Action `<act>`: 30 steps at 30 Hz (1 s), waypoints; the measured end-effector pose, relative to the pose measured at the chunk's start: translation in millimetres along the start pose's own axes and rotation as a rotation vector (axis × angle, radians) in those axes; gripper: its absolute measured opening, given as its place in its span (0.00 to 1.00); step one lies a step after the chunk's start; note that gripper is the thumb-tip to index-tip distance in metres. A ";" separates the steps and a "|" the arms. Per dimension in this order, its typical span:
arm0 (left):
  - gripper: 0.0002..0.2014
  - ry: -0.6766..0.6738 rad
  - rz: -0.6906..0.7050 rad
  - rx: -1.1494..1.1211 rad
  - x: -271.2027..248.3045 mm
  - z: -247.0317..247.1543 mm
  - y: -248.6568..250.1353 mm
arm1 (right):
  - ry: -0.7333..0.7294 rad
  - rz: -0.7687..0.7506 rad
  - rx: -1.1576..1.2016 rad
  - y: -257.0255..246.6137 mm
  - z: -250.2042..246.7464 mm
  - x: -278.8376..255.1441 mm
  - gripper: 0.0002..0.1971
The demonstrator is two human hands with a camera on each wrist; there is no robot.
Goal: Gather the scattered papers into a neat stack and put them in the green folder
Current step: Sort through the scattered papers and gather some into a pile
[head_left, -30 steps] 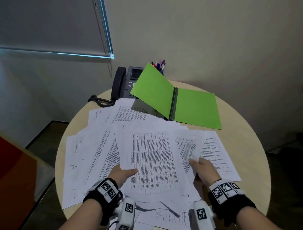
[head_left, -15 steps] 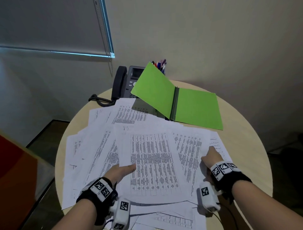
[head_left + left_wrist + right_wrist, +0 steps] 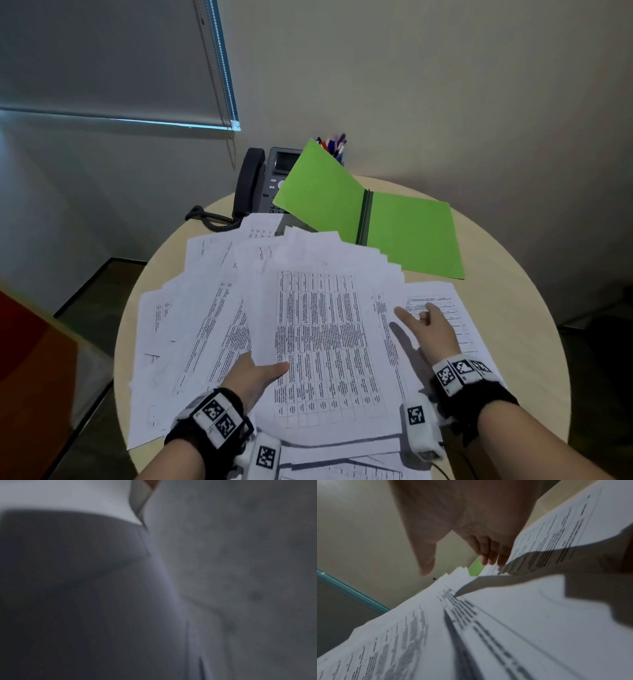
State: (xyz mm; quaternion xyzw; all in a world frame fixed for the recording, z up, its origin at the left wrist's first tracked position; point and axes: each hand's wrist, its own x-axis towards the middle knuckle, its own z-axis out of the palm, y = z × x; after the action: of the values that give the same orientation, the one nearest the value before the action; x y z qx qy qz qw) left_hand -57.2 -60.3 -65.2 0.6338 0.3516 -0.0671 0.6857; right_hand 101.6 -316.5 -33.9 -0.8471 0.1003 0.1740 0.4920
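Note:
White printed papers [image 3: 315,329] lie fanned over the round table [image 3: 520,308]. The green folder [image 3: 411,236] lies open at the back right, its left cover raised. My left hand [image 3: 263,373] holds the near left edge of the top sheets, thumb on top and fingers hidden beneath. My right hand [image 3: 423,322] rests on the rightmost sheet [image 3: 448,305], thumb spread to the left. In the right wrist view its fingers [image 3: 493,557] point down onto that paper, with a sliver of the folder [image 3: 476,568] beyond. The left wrist view is dark and blurred, showing only paper [image 3: 68,493].
A black desk phone [image 3: 260,181] with a coiled cord stands at the table's back left, partly behind the raised folder cover. A cup of pens [image 3: 334,144] pokes up behind it. Bare tabletop shows to the right of the papers. More sheets lie at the near edge.
My right hand let go of the near right of the pile and moved right and forward onto the rightmost sheet. The middle sheets shifted slightly. The left hand kept its hold.

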 end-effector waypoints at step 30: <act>0.23 0.027 0.524 -0.262 -17.7 22.9 127.4 | -0.188 -0.473 0.662 -79.7 -7.7 -49.0 0.14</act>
State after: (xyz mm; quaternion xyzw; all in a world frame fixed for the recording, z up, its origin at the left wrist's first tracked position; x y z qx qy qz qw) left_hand 7.2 -63.6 48.4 0.6100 0.1906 0.1666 0.7509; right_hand 85.3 -283.7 52.6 -0.6234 -0.0917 0.0913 0.7712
